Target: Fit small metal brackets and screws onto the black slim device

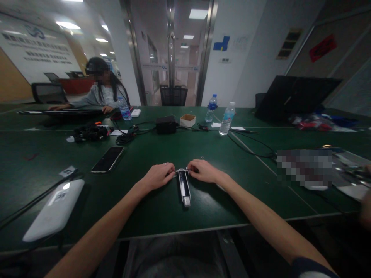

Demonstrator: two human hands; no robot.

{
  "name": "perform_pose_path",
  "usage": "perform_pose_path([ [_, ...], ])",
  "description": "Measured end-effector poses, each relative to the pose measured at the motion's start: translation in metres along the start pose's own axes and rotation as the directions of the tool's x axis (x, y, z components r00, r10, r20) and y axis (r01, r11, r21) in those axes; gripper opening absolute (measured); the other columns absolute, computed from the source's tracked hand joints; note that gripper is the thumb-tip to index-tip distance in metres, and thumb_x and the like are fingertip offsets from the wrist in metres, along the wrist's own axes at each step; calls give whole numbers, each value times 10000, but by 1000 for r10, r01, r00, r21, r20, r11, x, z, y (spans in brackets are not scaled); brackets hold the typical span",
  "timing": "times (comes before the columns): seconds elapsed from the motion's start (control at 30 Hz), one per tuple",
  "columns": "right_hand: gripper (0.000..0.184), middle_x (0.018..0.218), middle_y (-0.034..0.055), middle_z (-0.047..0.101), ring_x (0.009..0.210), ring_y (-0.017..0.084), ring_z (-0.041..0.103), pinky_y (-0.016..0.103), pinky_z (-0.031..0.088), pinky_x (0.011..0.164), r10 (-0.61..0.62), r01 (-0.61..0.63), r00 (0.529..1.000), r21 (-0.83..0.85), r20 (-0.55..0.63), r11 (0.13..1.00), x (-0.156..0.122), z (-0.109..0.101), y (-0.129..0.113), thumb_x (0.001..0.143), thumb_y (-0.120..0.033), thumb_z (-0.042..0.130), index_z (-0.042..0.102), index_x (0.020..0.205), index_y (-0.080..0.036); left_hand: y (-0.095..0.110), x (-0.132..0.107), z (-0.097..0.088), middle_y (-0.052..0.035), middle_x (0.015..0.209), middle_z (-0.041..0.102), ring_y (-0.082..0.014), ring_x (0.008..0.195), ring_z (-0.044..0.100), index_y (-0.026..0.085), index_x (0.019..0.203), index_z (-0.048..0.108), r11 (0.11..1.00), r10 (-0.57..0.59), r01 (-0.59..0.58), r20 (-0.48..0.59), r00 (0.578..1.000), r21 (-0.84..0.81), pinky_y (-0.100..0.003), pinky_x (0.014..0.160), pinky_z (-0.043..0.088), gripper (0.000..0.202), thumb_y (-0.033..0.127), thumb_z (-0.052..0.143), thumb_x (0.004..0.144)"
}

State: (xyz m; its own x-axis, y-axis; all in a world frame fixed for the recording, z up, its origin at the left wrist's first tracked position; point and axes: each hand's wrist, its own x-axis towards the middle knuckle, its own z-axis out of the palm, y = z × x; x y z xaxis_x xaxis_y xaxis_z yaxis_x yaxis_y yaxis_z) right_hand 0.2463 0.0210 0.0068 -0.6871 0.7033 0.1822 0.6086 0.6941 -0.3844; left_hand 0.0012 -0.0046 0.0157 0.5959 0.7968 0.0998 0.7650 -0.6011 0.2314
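Two bare hands bend to a single slim silver-framed implement lying near the close edge of a green tabletop [150, 150], its white-tipped end toward the wearer. The left hand [159, 175] and the right hand [202, 170] both have their fingers drawn almost together, each appearing to pinch one end of the implement [183, 187] at its far crossbar. The fine detail of each grip is hidden from where I stand.

A stronger tug from one side could twist the implement askew, and fingertips on so small a crossbar could slip. The left forearm, should it swing outward, might knock the one white, rounded device [55, 212] left of the implement.

One smartphone [108, 159] lies beyond that device, also left of the implement. Farther past the implement sit one black box [165, 125] and one small open carton [188, 122]. Three plastic bottles stand on the far side: one left of the implement [124, 110], two right of it [211, 110] [227, 119]. Black cables, too tangled to count, run near the bottles; a snagged one could tip a bottle over. One co-worker [94, 95] sits beyond, to the implement's left.
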Motion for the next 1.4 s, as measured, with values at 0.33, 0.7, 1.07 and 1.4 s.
perform_pose_path([
  [0.33,106,832,34,588,704,126,537,244,406,648,7,-7,1000,1,7,1000,0,-3,-4,854,-185,559,611,941,-152,0,-1,0,-35,946,603,-157,785,573,177,1035,545,999,20,-20,-23,1000,-30,-258,671,433,183,292,446,932],
  [0.7,116,821,32,591,692,121,527,237,403,647,3,-3,1000,-7,-1,1000,0,-1,-3,846,-181,555,607,945,-153,-8,1,7,-22,904,607,-163,778,576,186,1006,550,1000,-2,1,-51,999,-29,-263,667,429,170,322,483,927],
  [1.07,126,833,35,590,702,123,533,235,401,651,14,-14,1000,-1,-1,1000,1,-2,-3,848,-190,560,613,957,-154,-7,0,4,-18,879,618,-161,773,584,183,1003,561,999,11,-13,-46,999,-40,-266,670,432,176,318,494,913],
  [1.4,130,837,38,589,711,125,537,242,410,664,4,-4,1000,1,-10,1000,0,0,-2,854,-187,554,616,963,-151,-4,0,3,-37,891,617,-159,762,576,173,1016,577,999,-15,14,-22,1000,-42,-268,680,431,226,327,428,945],
])
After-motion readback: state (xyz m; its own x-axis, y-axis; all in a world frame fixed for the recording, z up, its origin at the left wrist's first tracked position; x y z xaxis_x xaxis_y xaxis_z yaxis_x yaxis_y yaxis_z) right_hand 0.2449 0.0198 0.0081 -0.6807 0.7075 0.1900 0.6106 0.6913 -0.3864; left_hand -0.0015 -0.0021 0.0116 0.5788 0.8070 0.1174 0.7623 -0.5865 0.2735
